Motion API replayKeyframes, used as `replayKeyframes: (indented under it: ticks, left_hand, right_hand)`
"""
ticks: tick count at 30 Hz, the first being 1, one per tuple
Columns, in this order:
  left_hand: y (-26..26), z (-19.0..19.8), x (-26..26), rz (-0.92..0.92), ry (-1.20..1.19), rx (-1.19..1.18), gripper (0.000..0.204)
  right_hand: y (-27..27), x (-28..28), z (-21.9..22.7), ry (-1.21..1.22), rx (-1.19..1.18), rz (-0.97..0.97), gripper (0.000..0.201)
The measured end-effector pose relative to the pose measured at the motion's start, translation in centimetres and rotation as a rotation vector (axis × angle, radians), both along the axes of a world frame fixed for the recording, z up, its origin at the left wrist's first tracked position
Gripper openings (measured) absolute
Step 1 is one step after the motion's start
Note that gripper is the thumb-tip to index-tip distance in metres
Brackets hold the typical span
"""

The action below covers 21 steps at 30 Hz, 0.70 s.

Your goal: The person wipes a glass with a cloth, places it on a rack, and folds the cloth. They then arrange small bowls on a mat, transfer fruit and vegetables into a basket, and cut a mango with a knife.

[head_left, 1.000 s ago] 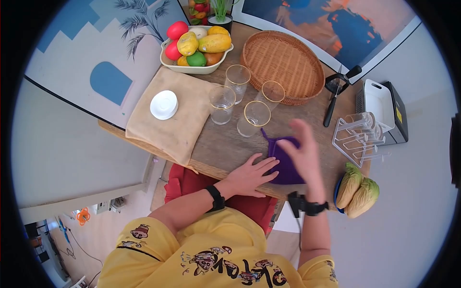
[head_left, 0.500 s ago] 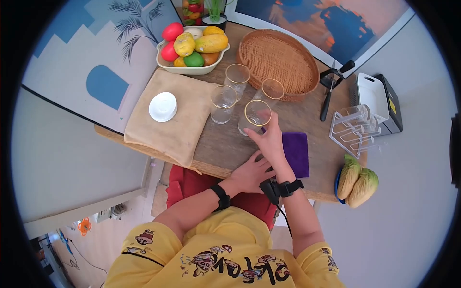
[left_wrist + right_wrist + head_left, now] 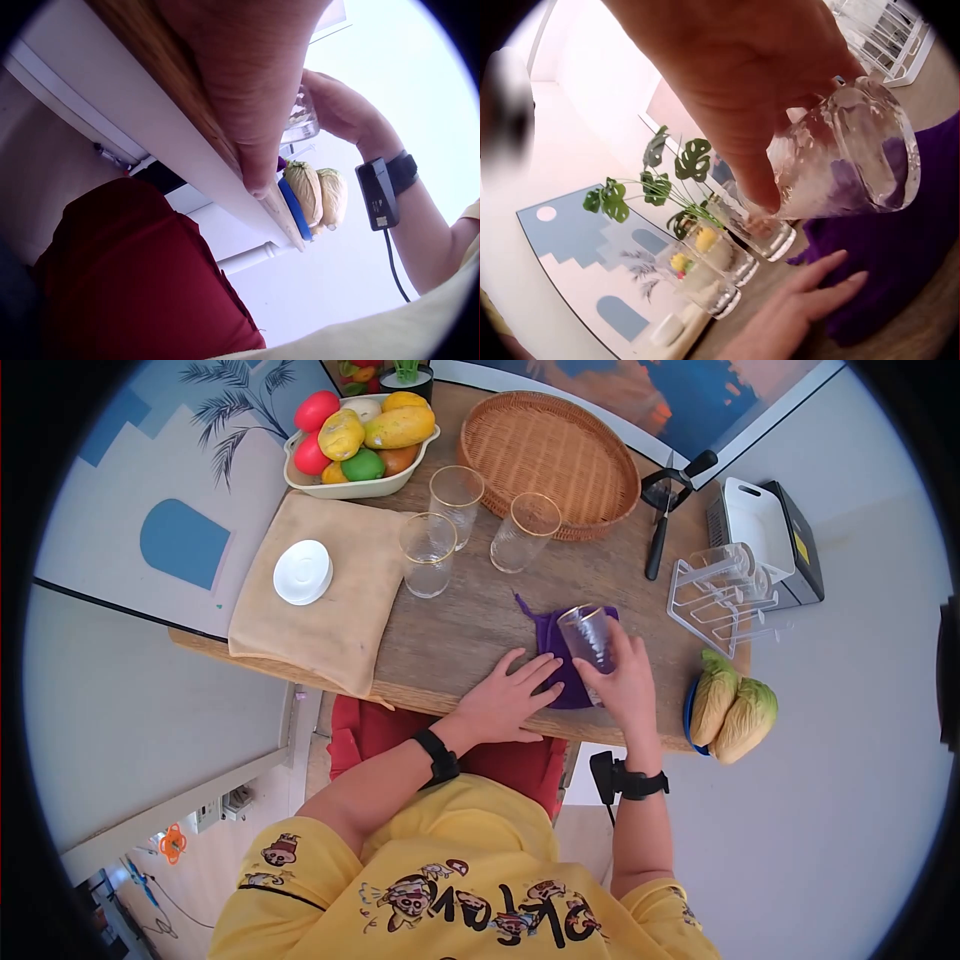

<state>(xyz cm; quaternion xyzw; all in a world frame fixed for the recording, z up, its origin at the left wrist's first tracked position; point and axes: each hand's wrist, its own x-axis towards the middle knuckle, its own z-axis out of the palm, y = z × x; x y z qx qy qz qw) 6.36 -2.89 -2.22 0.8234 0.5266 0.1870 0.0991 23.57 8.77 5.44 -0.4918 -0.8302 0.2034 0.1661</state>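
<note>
My right hand (image 3: 625, 678) grips a clear ribbed glass (image 3: 588, 638) with a gold rim, thumb on one side and fingers on the other. The glass (image 3: 855, 154) is tilted over a purple cloth (image 3: 552, 632), its thick base toward the cloth in the right wrist view. Fingers spread, my left hand (image 3: 500, 702) lies at the table's front edge, its fingertips on the cloth's left side. Three more gold-rimmed glasses stand upright beyond: one (image 3: 457, 505) at the back, one (image 3: 428, 560) at left and one (image 3: 523, 535) at right.
A beige cloth (image 3: 340, 620) carries a white dish (image 3: 303, 572). Behind are a fruit bowl (image 3: 375, 488) and a round wicker tray (image 3: 550, 455). To the right stand a knife (image 3: 657, 545), a white glass rack (image 3: 690, 620), a white bin (image 3: 760, 520) and cabbages (image 3: 730, 715).
My right hand reached the front glass of the group, took it and carried it right, over the purple cloth. The left hand stays by the cloth. The head view has shifted slightly.
</note>
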Motion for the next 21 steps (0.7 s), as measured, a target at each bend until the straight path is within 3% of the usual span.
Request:
replayKeyframes:
  ticks: [2, 4, 6, 12, 21]
  left_hand:
    - [0.1, 0.1, 0.0, 0.002, 0.003, -0.011, 0.079]
    - [0.1, 0.2, 0.0, -0.007, 0.020, -0.059, 0.080]
    - [0.1, 0.2, 0.0, -0.006, 0.014, -0.046, 0.080]
    - [0.2, 0.3, 0.1, 0.005, 0.006, -0.014, 0.078]
    - [0.3, 0.7, 0.0, -0.001, 0.018, -0.021, 0.078]
  right_hand:
    - [-0.6, -0.3, -1.1, -0.224, 0.072, 0.019, 0.085]
    - [-0.8, -0.3, -1.5, -0.222, 0.068, 0.007, 0.088]
    - [-1.0, 0.0, -1.8, -0.024, 0.078, 0.011, 0.088]
    - [-3.4, 1.5, -1.7, -0.152, 0.245, 0.146, 0.084]
    - [0.4, 1.6, -3.2, -0.095, 0.327, -0.004, 0.080]
